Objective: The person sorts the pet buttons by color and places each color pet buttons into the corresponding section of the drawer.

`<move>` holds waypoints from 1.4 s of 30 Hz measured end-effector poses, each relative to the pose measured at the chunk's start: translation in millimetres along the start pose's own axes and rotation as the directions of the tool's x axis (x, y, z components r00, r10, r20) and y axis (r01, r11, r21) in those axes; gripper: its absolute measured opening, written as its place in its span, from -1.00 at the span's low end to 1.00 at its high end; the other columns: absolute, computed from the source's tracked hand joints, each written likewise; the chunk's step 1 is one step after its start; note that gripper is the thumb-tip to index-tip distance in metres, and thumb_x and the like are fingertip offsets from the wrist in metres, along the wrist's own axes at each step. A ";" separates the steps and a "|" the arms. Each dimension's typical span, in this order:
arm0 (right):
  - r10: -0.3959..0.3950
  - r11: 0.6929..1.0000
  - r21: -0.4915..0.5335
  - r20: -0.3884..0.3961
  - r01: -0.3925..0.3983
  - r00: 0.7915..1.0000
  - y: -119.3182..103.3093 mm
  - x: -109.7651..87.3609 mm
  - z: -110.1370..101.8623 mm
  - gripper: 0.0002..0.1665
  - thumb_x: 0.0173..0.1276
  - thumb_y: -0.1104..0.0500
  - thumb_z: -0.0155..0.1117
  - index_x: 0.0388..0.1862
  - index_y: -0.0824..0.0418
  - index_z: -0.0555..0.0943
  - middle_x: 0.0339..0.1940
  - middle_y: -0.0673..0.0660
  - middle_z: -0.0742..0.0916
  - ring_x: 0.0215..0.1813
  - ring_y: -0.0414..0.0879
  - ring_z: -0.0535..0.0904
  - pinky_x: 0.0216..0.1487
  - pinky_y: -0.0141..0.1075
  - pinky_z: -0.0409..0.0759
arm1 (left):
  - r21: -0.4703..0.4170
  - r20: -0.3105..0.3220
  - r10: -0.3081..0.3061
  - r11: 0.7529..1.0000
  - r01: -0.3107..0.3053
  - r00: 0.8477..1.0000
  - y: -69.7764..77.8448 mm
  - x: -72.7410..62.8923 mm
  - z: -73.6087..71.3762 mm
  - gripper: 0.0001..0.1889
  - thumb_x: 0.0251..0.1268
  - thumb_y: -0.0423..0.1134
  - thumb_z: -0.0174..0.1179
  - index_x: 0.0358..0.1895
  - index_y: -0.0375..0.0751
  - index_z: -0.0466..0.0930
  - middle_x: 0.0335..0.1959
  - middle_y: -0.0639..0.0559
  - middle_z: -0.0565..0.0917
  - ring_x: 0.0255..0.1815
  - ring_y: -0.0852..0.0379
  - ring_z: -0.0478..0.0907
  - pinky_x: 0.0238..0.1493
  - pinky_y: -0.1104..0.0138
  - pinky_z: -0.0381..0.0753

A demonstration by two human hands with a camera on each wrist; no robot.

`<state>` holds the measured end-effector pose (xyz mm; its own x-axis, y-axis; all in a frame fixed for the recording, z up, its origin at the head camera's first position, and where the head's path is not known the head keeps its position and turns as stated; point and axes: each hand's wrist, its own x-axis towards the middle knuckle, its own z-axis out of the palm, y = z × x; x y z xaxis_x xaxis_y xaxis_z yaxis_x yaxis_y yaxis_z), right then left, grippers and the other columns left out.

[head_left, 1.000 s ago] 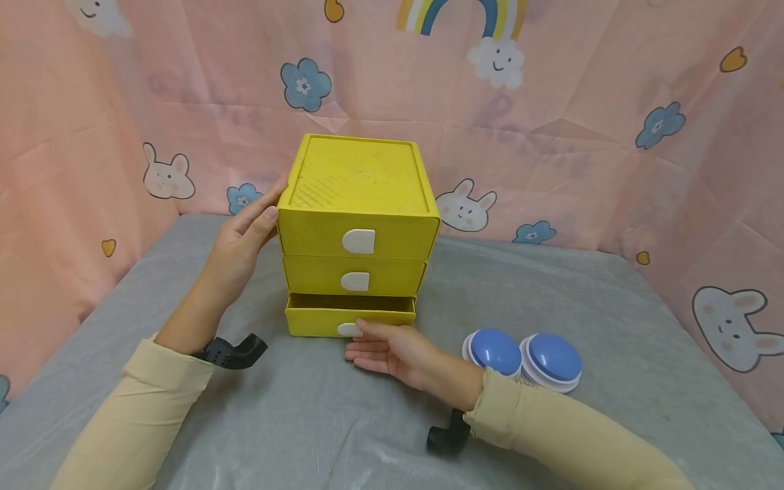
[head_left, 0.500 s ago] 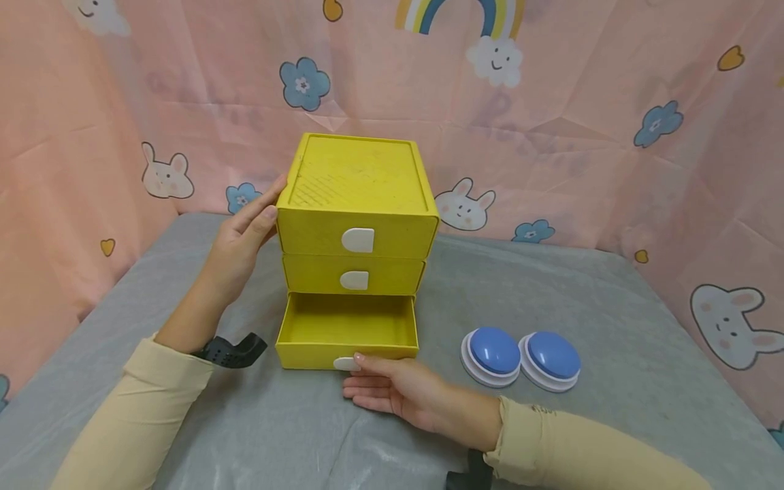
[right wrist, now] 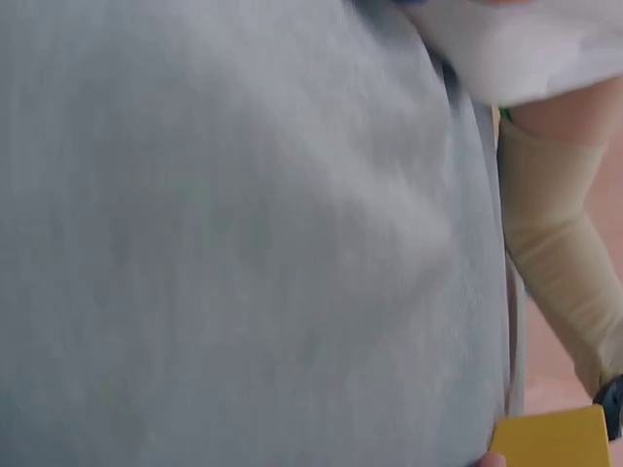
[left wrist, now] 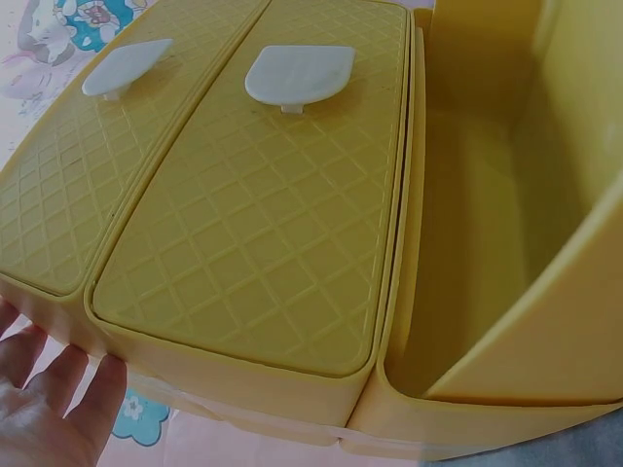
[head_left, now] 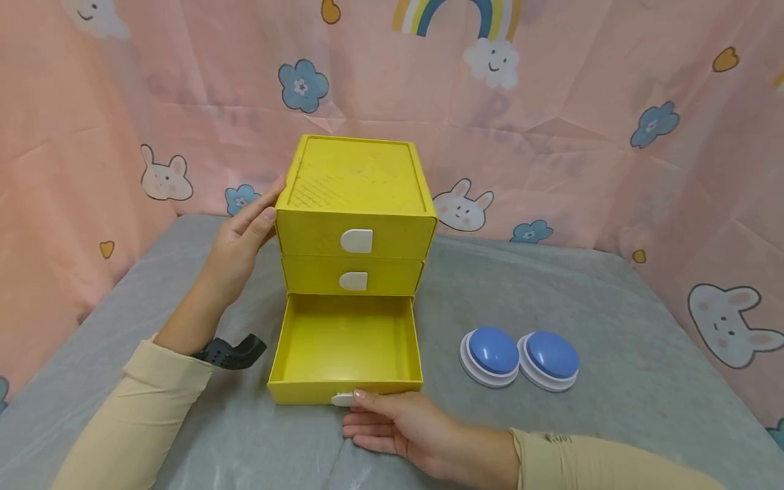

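Observation:
A yellow three-drawer storage box [head_left: 361, 177] stands on the grey cloth with white tab handles on its drawers. Its bottom drawer [head_left: 346, 340] is pulled far out, and nothing lies inside. The right hand [head_left: 416, 432] pinches that drawer's white handle [head_left: 344, 399], thumb on top and the other fingers below. Against the box's left side rests the left hand [head_left: 239, 245], fingers extended. In the left wrist view, the left hand's fingertips [left wrist: 102, 389] touch the box's side wall beside the two upper drawers, both closed. Only a fingertip of the right hand shows in the right wrist view, at the drawer's corner [right wrist: 550, 438].
Two blue dome buttons with white bases, a left one [head_left: 490, 354] and a right one [head_left: 549, 361], sit side by side right of the box. A pink printed curtain [head_left: 380, 75] hangs behind the cloth-covered table [head_left: 625, 340].
The bottom drawer has slid from slightly open to far out toward the person, drawn by the right hand on its handle. The left hand stays at the box's side.

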<state>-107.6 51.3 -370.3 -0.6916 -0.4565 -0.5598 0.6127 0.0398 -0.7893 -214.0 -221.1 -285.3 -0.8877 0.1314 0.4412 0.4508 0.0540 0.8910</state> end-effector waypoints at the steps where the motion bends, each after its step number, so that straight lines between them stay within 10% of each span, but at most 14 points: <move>1: 0.004 1.000 -0.002 -0.001 -0.004 1.000 1.6 -1.5 1.1 -0.53 0.52 0.04 0.17 0.13 0.42 0.58 -0.17 0.17 0.81 -0.09 -0.09 0.77 0.09 -0.19 0.73 | -0.002 0.001 0.001 1.000 -0.001 1.000 -0.2 -0.1 0.1 -0.47 0.62 -0.06 -0.11 0.56 0.04 0.16 0.62 0.13 0.12 0.61 0.15 0.11 0.46 0.47 0.35; 30: 0.074 0.996 -0.063 0.092 -0.069 0.993 22.6 -29.5 1.3 -0.57 0.51 0.02 0.18 0.08 0.37 0.59 -0.12 0.13 0.81 -0.04 -0.11 0.76 0.15 -0.20 0.71 | -0.013 -0.007 -0.031 0.999 0.031 1.000 2.6 -1.2 -0.4 -0.47 0.62 -0.10 -0.11 0.57 0.02 0.15 0.61 0.12 0.16 0.62 0.13 0.09 0.45 0.51 0.33; 36: 0.101 0.980 -0.188 0.195 -0.064 0.976 6.4 -46.7 -3.8 -0.56 0.44 -0.01 0.27 0.09 0.29 0.66 -0.14 -0.02 0.82 -0.16 -0.30 0.71 0.03 -0.40 0.71 | 0.002 0.003 -0.028 1.000 0.028 1.000 1.9 -2.1 -1.4 -0.47 0.62 -0.09 -0.12 0.57 0.02 0.14 0.64 0.08 0.08 0.64 0.12 0.03 0.45 0.51 0.33; 42: -0.029 0.978 -0.194 0.237 0.077 0.971 -27.9 -76.2 -28.7 -0.34 0.41 0.13 0.32 0.42 0.34 0.42 0.26 0.20 0.68 0.20 -0.11 0.67 0.21 -0.29 0.65 | -0.004 0.003 -0.028 1.000 0.029 1.000 2.5 -1.3 -0.7 -0.48 0.63 -0.10 -0.12 0.56 0.04 0.16 0.63 0.12 0.09 0.64 0.13 0.03 0.46 0.50 0.33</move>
<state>-83.0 110.4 -312.8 -0.5986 -0.6553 -0.4608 0.4716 0.1767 -0.8639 -211.8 -221.8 -283.6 -0.8999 0.1328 0.4153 0.4249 0.0536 0.9037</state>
